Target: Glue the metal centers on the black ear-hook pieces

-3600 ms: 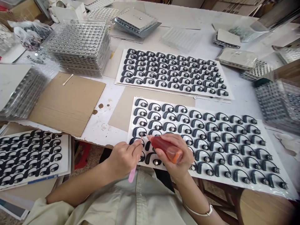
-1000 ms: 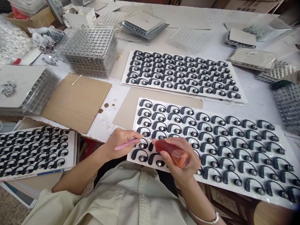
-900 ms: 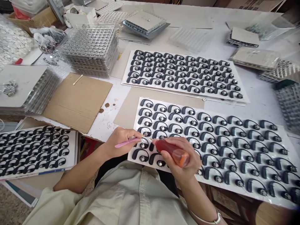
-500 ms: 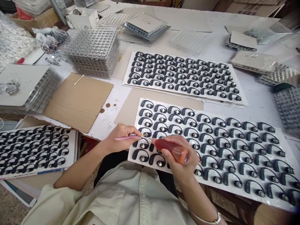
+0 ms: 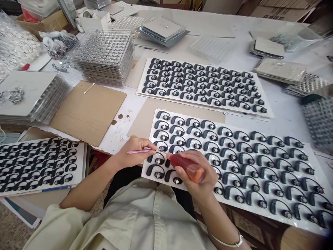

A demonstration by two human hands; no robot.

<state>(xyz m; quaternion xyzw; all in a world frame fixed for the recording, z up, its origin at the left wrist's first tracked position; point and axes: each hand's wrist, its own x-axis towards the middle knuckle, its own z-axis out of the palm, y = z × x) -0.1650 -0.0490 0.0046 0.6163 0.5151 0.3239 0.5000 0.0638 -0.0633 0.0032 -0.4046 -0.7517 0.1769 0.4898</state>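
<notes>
1. Left hand (image 5: 134, 154): narrow pinch on slim pink stick (image 5: 140, 151), tip at black ear-hook earpiece (image 5: 161, 148).
2. Right hand (image 5: 200, 173): full grip around red squeeze bottle (image 5: 186, 167), just beside earpiece.
3. Earpiece: glossy, curved, in white blister sheet (image 5: 260, 205).

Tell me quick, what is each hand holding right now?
Left hand: closed, pinching a pink stick.
Right hand: closed, gripping a red squeeze bottle.

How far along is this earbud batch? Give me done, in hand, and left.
Probably done: the far sheet and left sheet, with no hands on them. In hand: the near sheet's left end, where the left hand holds a pink stick at an earbud, the right hand gripping a red bottle. Probably left: the near sheet's rightward rows.
</notes>
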